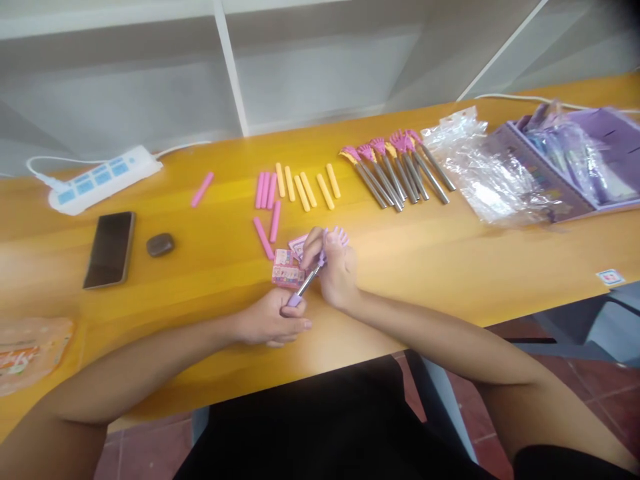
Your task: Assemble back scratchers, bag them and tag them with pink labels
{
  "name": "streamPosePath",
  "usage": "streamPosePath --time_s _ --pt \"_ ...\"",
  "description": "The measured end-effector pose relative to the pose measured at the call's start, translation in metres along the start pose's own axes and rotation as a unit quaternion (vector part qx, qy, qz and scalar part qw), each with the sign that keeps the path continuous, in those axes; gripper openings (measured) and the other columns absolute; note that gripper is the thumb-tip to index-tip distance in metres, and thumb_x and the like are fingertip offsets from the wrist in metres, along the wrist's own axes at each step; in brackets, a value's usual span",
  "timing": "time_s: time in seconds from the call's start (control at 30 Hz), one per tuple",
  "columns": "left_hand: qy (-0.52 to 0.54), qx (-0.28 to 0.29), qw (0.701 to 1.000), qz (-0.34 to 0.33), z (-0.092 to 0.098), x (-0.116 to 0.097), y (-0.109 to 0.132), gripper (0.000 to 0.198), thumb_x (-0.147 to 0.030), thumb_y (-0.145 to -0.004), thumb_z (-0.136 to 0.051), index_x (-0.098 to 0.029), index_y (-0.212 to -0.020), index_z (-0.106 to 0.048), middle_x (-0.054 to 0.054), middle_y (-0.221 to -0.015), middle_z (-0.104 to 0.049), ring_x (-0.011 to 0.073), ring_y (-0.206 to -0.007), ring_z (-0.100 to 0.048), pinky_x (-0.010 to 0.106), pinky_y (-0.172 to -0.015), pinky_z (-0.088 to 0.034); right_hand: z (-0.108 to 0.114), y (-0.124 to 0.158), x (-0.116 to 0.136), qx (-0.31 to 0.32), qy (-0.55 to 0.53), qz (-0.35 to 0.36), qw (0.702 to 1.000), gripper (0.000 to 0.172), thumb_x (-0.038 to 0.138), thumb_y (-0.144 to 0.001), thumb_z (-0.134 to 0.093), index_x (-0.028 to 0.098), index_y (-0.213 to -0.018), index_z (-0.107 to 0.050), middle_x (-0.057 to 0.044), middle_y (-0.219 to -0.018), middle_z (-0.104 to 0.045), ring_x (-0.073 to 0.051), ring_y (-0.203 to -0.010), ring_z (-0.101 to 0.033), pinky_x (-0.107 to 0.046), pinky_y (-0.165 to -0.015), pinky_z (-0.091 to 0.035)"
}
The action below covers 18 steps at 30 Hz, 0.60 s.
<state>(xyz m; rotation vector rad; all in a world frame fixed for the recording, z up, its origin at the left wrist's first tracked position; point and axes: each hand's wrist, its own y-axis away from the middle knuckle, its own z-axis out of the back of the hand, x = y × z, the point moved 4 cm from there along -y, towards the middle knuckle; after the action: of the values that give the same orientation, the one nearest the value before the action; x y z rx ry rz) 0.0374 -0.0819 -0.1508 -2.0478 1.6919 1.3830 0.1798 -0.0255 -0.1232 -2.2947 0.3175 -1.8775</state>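
A small back scratcher [311,277] with a purple grip, metal shaft and purple claw head is held between my two hands. My left hand [273,319] is closed around its purple grip. Up by the claw end, my right hand [336,267] pinches the head, and the purple claw tips show past the fingers. Pink printed cards [289,272] lie on the table just behind my left hand, partly covered by my right fingers. Beyond them are loose pink tubes [263,238] and yellow tubes [302,193].
Several metal shafts with pink and yellow claw heads [395,170] lie at the back. Clear plastic bags [483,173] and a purple box [550,187] of packets are at right. A power strip [105,180], phone [109,250] and dark case [160,245] lie at left.
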Motion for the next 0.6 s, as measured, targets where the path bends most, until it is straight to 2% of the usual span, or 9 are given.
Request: streamPosePath --time_s 0.07,0.17,0.27,0.4,0.6 --pt "0.002 0.003 1.000 0.002 0.000 0.001 0.000 0.063 -0.047 -0.090 -0.086 -0.027 -0.078 -0.027 -0.016 -0.052 -0.029 0.0029 -0.037 -0.024 0.014 -0.035 -0.023 -0.001 0.002 0.001 -0.005 0.003 -0.002 1.000 0.073 0.069 -0.112 -0.038 0.025 -0.063 -0.069 -0.007 -0.071 -0.056 -0.022 -0.073 -0.056 -0.041 -0.080 -0.052" --pt "0.007 0.016 1.000 0.006 -0.001 0.001 -0.001 0.064 -0.048 -0.091 -0.084 -0.026 -0.076 -0.027 -0.015 -0.052 -0.029 0.0027 -0.038 -0.025 0.015 -0.035 -0.023 -0.004 0.001 0.007 0.000 -0.010 0.006 1.000 0.070 0.063 -0.113 -0.041 0.025 -0.063 -0.071 -0.007 -0.072 -0.058 -0.020 -0.068 -0.054 -0.041 -0.072 -0.050" --pt "0.000 0.018 1.000 0.000 0.000 -0.003 -0.005 0.064 -0.050 -0.092 -0.084 -0.026 -0.074 -0.026 -0.014 -0.054 -0.030 0.0026 -0.040 -0.026 0.015 -0.036 -0.024 -0.002 -0.004 0.011 0.026 -0.010 0.005 1.000 0.070 0.062 -0.114 -0.042 0.025 -0.064 -0.072 -0.007 -0.069 -0.059 -0.020 -0.068 -0.055 -0.040 -0.071 -0.049" --pt "-0.021 0.033 0.999 0.020 0.006 -0.010 -0.006 0.063 -0.050 -0.090 -0.085 -0.026 -0.076 -0.029 -0.014 -0.056 -0.033 0.0029 -0.041 -0.029 0.016 -0.038 -0.024 0.010 -0.011 0.009 0.058 0.008 0.004 0.998 0.071 0.064 -0.114 -0.039 0.022 -0.070 -0.076 -0.008 -0.073 -0.060 -0.019 -0.070 -0.057 -0.038 -0.068 -0.048" --pt "-0.017 0.073 0.997 0.031 0.012 -0.013 -0.003 0.063 -0.047 -0.091 -0.086 -0.025 -0.075 -0.030 -0.013 -0.059 -0.034 0.0033 -0.044 -0.034 0.017 -0.042 -0.028 0.028 -0.013 0.010 0.114 0.033 0.059 0.991 0.062 0.052 -0.117 -0.038 0.021 -0.088 -0.083 -0.007 -0.084 -0.059 -0.016 -0.070 -0.057 -0.034 -0.065 -0.044"
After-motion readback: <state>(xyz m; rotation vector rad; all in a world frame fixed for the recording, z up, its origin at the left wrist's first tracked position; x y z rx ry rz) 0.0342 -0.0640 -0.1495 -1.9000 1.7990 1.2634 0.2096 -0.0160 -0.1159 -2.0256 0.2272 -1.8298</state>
